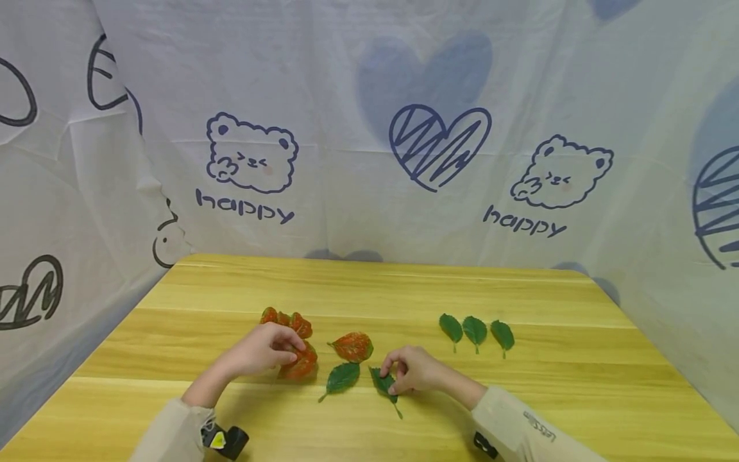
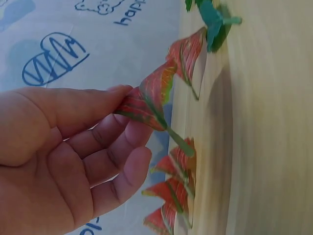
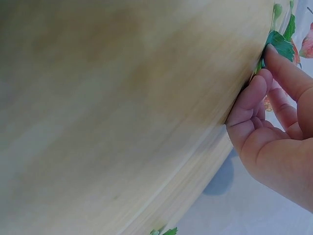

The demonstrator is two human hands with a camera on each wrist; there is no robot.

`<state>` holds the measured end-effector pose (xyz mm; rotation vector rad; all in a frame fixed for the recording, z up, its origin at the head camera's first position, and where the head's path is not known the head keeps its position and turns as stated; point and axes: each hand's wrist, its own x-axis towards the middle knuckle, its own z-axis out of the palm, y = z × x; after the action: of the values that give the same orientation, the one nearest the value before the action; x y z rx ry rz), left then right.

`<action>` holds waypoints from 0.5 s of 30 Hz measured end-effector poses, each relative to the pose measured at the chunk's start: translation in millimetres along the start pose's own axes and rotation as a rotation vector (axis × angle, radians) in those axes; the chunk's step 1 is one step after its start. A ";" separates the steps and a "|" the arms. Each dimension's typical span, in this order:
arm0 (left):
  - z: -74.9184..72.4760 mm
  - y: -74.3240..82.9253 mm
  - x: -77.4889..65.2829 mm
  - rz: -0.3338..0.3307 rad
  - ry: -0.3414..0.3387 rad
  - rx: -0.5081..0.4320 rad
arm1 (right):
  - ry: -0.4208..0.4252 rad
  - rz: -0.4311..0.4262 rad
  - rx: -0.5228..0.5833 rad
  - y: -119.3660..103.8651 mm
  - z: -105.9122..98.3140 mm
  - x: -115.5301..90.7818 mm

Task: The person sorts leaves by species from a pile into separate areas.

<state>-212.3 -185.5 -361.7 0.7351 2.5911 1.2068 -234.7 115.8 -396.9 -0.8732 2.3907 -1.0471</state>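
Observation:
My left hand [image 1: 271, 350] pinches a red leaf [image 2: 149, 98] by its edge between thumb and fingers, stem hanging down toward the table. At the front middle, my right hand [image 1: 417, 370] has thumb and forefinger on a green leaf [image 1: 382, 384], which lies close to the tabletop with its stem toward me. Between the hands are another green leaf [image 1: 343, 378] and, behind it, a red leaf [image 1: 353, 347]. In the right wrist view, the thumb and fingertips close on the green leaf [image 3: 280, 45], partly covering it.
Behind my left hand a few red leaves [image 1: 301, 325] lie side by side. Three green leaves [image 1: 475, 330] form a row at the right, stems toward me. The wooden table [image 1: 519, 410] ends at a printed white cloth [image 1: 346, 192] hanging behind and at the sides.

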 end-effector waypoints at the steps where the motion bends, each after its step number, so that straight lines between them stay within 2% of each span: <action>1: -1.6 -1.0 -0.6 -0.005 -0.001 -0.004 | 0.000 0.000 0.001 0.0 0.0 0.0; 15: -17.3 -14.1 -10.8 -0.034 0.042 0.027 | 0.000 0.009 0.006 -1.1 0.2 -0.5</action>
<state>-214.4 -210.3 -361.5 0.6745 2.6477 1.1925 -233.7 115.4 -396.1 -0.8592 2.3885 -1.0501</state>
